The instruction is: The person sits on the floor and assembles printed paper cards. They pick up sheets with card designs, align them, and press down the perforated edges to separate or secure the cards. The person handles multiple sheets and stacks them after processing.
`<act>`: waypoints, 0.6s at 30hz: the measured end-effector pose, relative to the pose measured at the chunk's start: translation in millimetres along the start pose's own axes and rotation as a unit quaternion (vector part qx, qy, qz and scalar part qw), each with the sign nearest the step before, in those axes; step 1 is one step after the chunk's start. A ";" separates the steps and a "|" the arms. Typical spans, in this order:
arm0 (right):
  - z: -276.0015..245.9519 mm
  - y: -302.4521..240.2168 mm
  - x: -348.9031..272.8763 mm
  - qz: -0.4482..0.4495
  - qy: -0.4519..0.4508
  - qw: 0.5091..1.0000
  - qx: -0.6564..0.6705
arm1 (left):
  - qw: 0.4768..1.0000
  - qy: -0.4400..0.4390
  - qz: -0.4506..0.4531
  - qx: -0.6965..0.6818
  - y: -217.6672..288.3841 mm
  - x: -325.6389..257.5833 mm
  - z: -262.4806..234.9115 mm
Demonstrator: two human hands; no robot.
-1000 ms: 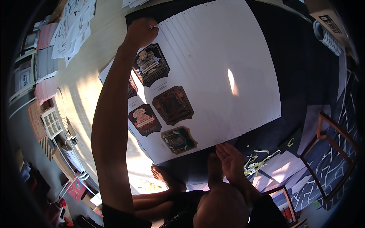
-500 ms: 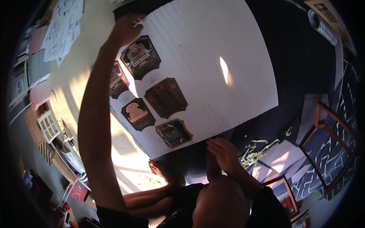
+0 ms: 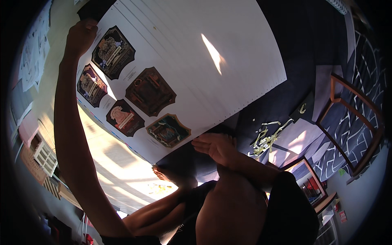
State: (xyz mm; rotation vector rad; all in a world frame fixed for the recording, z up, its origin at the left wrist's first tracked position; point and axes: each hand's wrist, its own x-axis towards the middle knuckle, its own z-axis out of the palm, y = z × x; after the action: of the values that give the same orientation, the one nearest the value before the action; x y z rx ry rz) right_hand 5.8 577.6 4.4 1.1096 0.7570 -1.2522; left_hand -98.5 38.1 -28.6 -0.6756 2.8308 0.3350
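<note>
We count one large white sheet (image 3: 196,57) printed with five dark shield-shaped emblems (image 3: 150,90), plus one loose pile of pale paper scraps (image 3: 267,136) on the dark floor covering (image 3: 310,45) and two wooden-framed pictures (image 3: 351,122). Our left hand (image 3: 80,36) is closed on the sheet's far left corner, while our right hand (image 3: 215,147) lies flat and open, fingers together, touching its near edge. The sheet's long axis runs from near left to far right.

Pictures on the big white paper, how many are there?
5. On the big white sheet: one top near the left hand, at; one at the left edge; one in the middle; two lower, and, toward the right hand.
</note>
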 end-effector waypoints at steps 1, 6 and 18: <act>0.4 -0.2 -0.2 -0.002 -0.003 1.000 -0.003 | 1.000 0.001 0.001 0.007 0.8 -1.1 -1.0; 3.3 -1.5 -0.1 -0.020 0.003 0.999 -0.032 | 0.999 0.017 -0.011 0.033 12.7 -2.7 2.2; -0.6 -0.7 5.9 -0.033 -0.017 0.997 -0.069 | 0.998 0.052 -0.017 -0.007 -11.6 -7.0 18.4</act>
State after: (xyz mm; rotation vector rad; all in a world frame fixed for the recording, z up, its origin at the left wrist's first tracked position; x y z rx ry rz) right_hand 6.3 576.2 -1.4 0.9563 0.8475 -1.2516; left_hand -84.2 35.9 -46.3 -0.7638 2.9141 0.3226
